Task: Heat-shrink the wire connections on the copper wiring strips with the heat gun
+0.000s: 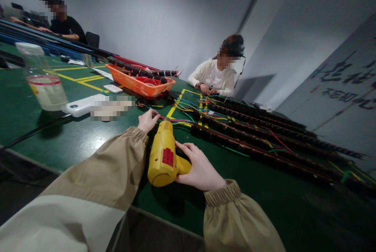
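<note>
My right hand (202, 168) is wrapped round the handle of a yellow heat gun (162, 152) with a red label on its body. The gun's nozzle points away from me, toward several coloured wires (182, 121). Just left of the nozzle, my left hand (148, 120) is closed, pinching the end of a red wire between thumb and fingers. These wires run right into a long dark bundle (223, 138) lying on the green table. Whether the nozzle touches the wires I cannot tell.
An orange basket (129, 81) of dark parts stands beyond my left hand. Further left are a white device (85, 105) with a cable and a capped bottle (44, 81). More long bundles (264, 126) lie at right. A co-worker (219, 72) sits opposite, another person (64, 25) far left.
</note>
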A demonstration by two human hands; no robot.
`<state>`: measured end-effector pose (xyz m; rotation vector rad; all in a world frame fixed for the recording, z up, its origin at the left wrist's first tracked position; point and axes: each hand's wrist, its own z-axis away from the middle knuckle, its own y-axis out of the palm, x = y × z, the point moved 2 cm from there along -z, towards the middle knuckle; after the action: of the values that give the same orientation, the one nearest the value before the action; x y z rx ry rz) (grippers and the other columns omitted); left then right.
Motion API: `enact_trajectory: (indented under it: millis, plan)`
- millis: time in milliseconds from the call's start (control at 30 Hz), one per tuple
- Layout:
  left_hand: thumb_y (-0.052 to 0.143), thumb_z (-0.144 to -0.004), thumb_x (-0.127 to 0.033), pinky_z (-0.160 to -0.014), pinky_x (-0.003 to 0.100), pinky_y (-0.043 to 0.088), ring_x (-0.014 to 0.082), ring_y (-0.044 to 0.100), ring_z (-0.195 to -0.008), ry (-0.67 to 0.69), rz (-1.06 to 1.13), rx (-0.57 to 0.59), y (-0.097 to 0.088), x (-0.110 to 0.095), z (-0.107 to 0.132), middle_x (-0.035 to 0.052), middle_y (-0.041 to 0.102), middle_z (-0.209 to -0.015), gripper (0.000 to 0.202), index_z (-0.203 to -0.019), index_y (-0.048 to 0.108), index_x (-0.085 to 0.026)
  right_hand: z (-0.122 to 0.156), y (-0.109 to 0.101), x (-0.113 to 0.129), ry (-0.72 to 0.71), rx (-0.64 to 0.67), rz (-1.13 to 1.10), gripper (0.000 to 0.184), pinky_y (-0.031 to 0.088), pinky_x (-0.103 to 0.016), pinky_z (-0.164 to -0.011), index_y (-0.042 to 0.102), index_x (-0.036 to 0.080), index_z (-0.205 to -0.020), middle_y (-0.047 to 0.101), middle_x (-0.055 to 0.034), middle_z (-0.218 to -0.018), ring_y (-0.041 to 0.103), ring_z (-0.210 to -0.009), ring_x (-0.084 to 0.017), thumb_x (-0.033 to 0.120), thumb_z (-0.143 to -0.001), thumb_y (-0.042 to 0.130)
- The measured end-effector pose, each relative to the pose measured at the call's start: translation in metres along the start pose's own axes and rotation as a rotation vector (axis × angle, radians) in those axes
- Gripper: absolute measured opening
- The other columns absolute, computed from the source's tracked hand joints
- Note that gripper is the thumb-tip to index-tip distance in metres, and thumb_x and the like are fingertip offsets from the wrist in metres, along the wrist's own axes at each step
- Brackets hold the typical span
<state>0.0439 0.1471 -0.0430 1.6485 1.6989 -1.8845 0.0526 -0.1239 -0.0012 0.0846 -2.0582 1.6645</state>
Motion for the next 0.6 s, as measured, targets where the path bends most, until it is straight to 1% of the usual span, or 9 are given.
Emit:
enact_trajectory:
  millis: [67,133,267,333,433,600]
  plan:
    - [0.046,-0.085,-0.036,-0.088,0.030,0.039,0.0186,0.058,-0.101,-0.031,0.061,-0.020,0.000,0.001,-0.001,0.0041,0.067,-0.104,0.027,-0.097,0.063,-0.020,0.000,0.000,0.003,0.004,-0.006,0.006,0.097,0.034,-0.037,-0.100,0.034,0.026,-0.142,0.042,-0.0058,-0.126,0.042,-0.112,-0.022,0.039,-0.057,0.079]
    - [0.046,-0.084,-0.037,-0.086,0.029,0.040,0.0186,0.059,-0.102,-0.032,0.093,-0.025,-0.001,0.002,-0.001,0.0032,0.068,-0.104,0.029,-0.099,0.065,-0.021,-0.002,0.002,0.005,0.004,-0.013,0.009,0.098,0.033,-0.037,-0.100,0.034,0.026,-0.142,0.041,-0.0058,-0.126,0.041,-0.113,-0.022,0.040,-0.057,0.079]
    - [0.047,-0.081,-0.037,-0.087,0.028,0.042,0.0189,0.060,-0.100,0.033,0.115,0.020,0.000,0.005,-0.004,0.0015,0.069,-0.100,0.030,-0.095,0.069,-0.022,-0.007,0.006,0.007,-0.005,-0.006,-0.002,0.097,0.034,-0.036,-0.100,0.034,0.026,-0.142,0.042,-0.0052,-0.125,0.043,-0.112,-0.022,0.042,-0.058,0.079]
    - [0.047,-0.079,-0.038,-0.086,0.027,0.043,0.0188,0.060,-0.097,0.069,0.141,0.032,0.001,0.009,-0.007,0.0023,0.069,-0.098,0.032,-0.093,0.070,-0.021,-0.009,0.007,0.007,-0.008,-0.001,-0.011,0.096,0.034,-0.035,-0.100,0.034,0.026,-0.142,0.042,-0.0052,-0.125,0.043,-0.112,-0.021,0.045,-0.059,0.078]
    - [0.048,-0.077,-0.039,-0.083,0.025,0.045,0.0183,0.061,-0.092,0.109,0.200,0.013,0.002,0.013,-0.009,0.0042,0.069,-0.095,0.035,-0.091,0.071,-0.018,-0.008,0.007,0.004,-0.008,0.002,-0.020,0.097,0.035,-0.036,-0.099,0.034,0.028,-0.142,0.042,-0.0049,-0.125,0.044,-0.112,-0.022,0.049,-0.059,0.079]
    - [0.049,-0.076,-0.038,-0.080,0.026,0.046,0.0191,0.062,-0.086,0.164,0.257,-0.010,0.000,0.010,-0.006,0.0066,0.070,-0.090,0.036,-0.088,0.071,-0.013,-0.001,0.000,-0.009,0.020,-0.003,-0.027,0.098,0.037,-0.037,-0.097,0.035,0.029,-0.142,0.043,-0.0052,-0.124,0.046,-0.108,-0.022,0.050,-0.057,0.080]
